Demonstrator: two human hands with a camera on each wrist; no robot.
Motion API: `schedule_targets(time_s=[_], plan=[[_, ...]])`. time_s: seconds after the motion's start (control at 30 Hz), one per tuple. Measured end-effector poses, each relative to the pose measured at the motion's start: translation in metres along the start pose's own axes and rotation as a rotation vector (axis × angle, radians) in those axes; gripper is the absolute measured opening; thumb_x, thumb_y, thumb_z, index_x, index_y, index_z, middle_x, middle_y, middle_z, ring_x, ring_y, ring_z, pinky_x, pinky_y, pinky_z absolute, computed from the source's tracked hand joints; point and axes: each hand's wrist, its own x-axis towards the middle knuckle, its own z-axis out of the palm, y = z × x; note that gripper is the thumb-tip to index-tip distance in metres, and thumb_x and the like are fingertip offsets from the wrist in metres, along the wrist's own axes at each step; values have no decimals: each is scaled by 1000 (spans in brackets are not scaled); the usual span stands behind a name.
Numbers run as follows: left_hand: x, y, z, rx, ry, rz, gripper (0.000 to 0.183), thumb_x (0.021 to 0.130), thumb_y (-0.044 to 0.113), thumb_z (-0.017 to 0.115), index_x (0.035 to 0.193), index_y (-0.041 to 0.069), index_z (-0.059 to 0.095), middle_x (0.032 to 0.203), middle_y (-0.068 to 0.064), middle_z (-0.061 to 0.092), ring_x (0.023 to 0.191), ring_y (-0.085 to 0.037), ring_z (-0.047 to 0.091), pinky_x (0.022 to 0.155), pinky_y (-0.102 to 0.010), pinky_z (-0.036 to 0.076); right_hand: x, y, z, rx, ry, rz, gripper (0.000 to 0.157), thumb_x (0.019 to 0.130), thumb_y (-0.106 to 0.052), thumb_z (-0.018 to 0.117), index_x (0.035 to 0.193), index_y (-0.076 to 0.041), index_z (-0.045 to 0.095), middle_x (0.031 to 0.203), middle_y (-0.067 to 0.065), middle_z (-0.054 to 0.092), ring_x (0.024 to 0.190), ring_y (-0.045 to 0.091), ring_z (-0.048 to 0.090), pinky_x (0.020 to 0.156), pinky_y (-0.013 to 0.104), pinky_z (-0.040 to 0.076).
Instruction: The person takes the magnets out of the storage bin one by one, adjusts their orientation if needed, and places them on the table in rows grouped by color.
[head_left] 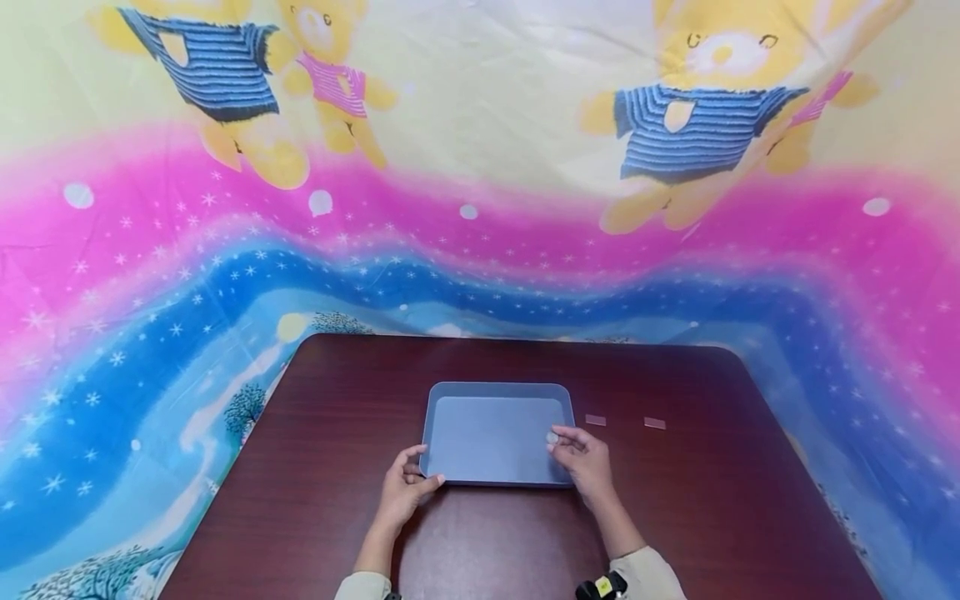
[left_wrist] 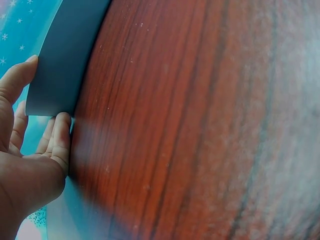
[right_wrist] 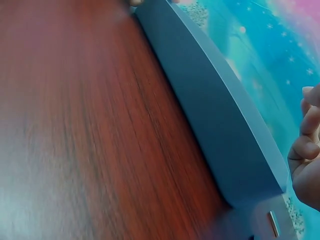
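Observation:
A shallow grey rectangular tray (head_left: 498, 392) lies on the table. At its near left corner my left hand (head_left: 402, 493) grips it, thumb against the front wall and fingers along the left side; the left wrist view shows this hand (left_wrist: 37, 160) around the tray's corner (left_wrist: 65, 60). Over the tray's right side, my right hand (head_left: 588, 467) pinches a small, clear, roundish piece (head_left: 552, 437) between thumb and fingertips. In the right wrist view the right hand (right_wrist: 307, 150) is raised beside the tray's rim, fingers curled, and the piece is hidden there.
Two small clear rectangular pieces (head_left: 596, 420) (head_left: 655, 423) lie on the dark red-brown table (head_left: 697, 500) to the right of the tray. Behind the table's far edge hangs a colourful cloth (head_left: 480, 242) printed with bears and snowflakes.

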Motion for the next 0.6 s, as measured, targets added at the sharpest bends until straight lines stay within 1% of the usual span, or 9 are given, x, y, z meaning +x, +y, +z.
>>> schedule_targets(time_s=[0.1, 0.2, 0.3, 0.4, 0.5, 0.6], plan=[[-5, 10, 0, -3, -8, 1, 62, 72, -3, 76, 127, -5, 47, 90, -28, 48, 65, -16, 46, 53, -26, 45, -2, 1, -6, -19, 8, -8, 32, 71, 12, 72, 102, 12, 63, 82, 18, 63, 65, 10, 59, 52, 20, 46], [-5, 12, 1, -13, -5, 1, 62, 72, -4, 76, 127, -5, 48, 91, -29, 48, 65, -16, 47, 54, -27, 47, -2, 1, -13, -20, 34, -14, 31, 71, 13, 72, 101, 13, 63, 80, 14, 64, 66, 10, 60, 55, 20, 48], [0, 3, 1, -18, 1, -2, 63, 71, -3, 77, 127, -3, 48, 91, -26, 48, 65, -15, 47, 55, -28, 48, -4, 2, -19, 0, 75, -34, 30, 70, 13, 71, 99, 12, 63, 77, 8, 64, 66, 10, 60, 55, 19, 49], [4, -8, 1, 15, 15, -5, 64, 71, 2, 79, 127, 1, 50, 90, -22, 49, 66, -15, 47, 54, -27, 48, -5, 5, -28, 5, 99, -60, 29, 71, 11, 72, 99, 13, 63, 74, 6, 63, 63, 9, 58, 52, 20, 47], [6, -14, 1, 53, 25, 2, 64, 71, 5, 80, 127, 3, 50, 89, -20, 50, 66, -17, 48, 54, -27, 47, -7, 7, -37, -27, 116, -54, 30, 72, 6, 74, 100, 11, 64, 73, 6, 62, 57, 10, 55, 47, 21, 45], [5, -15, 1, 59, 21, 6, 64, 72, 6, 80, 128, 3, 50, 89, -20, 50, 67, -18, 48, 54, -28, 47, -7, 7, -46, -40, 144, -19, 31, 73, 3, 76, 102, 10, 65, 72, 7, 63, 54, 11, 54, 46, 22, 44]])
